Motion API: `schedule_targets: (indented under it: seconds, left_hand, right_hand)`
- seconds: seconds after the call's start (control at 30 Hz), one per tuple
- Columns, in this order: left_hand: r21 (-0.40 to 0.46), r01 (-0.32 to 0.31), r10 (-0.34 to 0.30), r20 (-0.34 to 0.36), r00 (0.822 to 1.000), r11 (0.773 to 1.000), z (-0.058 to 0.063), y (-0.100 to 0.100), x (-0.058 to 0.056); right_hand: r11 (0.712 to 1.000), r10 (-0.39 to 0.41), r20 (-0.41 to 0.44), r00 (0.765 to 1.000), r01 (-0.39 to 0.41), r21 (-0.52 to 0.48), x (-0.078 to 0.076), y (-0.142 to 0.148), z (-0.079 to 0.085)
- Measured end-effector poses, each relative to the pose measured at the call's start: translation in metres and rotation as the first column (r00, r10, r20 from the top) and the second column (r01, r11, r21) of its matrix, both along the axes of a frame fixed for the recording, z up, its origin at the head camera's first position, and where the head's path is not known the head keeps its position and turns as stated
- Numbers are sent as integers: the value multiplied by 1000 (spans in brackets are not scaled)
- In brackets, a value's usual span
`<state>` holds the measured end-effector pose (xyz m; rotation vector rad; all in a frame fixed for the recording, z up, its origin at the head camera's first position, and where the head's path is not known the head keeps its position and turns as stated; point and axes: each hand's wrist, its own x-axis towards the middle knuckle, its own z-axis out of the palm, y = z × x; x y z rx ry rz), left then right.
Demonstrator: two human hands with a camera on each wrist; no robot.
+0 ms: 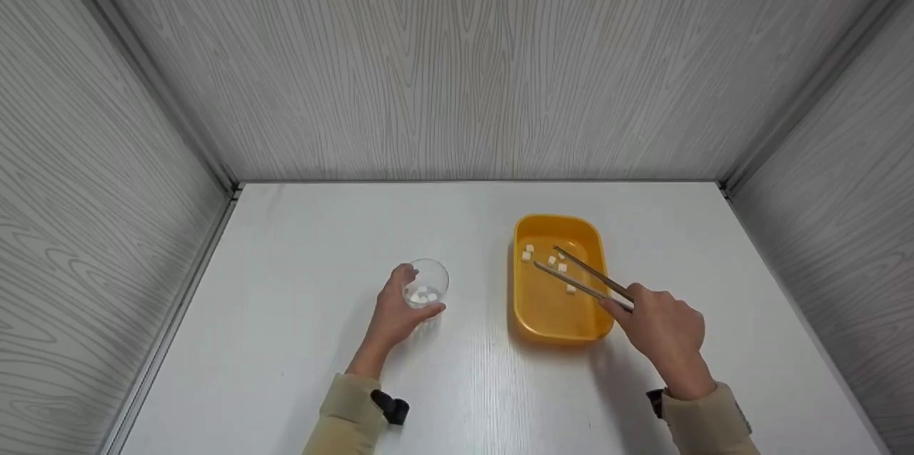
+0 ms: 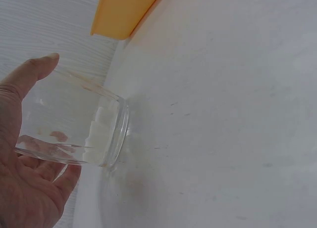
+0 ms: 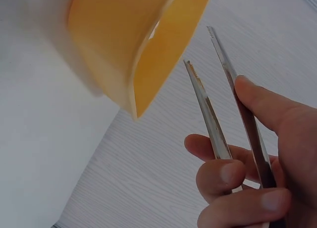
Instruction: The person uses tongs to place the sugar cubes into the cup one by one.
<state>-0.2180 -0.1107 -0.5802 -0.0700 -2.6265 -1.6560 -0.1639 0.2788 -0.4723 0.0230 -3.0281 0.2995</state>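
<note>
Plainly, at a white tabletop (image 1: pixel 700 248) amid wood-grained panels (image 1: pixel 457 62), the left hand (image 1: pixel 395 313) grips a glass (image 1: pixel 433 275), the right (image 1: pixel 664 323) tweezers (image 3: pixel 215 129).

Soft, even, moderately bright light.
Glare streaks the desk (image 1: pixel 464 391) toward its near edge; blurred shadows fall beside the yellow tray (image 1: pixel 560 316) and left of the right sleeve (image 1: pixel 710 419). Both wrist views look hazier, softer.
</note>
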Motion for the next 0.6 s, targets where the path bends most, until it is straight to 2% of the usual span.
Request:
schedule_targets:
  seconds: [0.37,0.6]
  left_hand:
    - [-5,-3,3,5,1000,1000,2,0,1]
    - [0,-3,3,2,1000,1000,2,0,1]
  right_hand:
    - [998,-40,161,986,30,63,3,2,4]
    - [992,-46,161,986,26,120,8,-1,9]
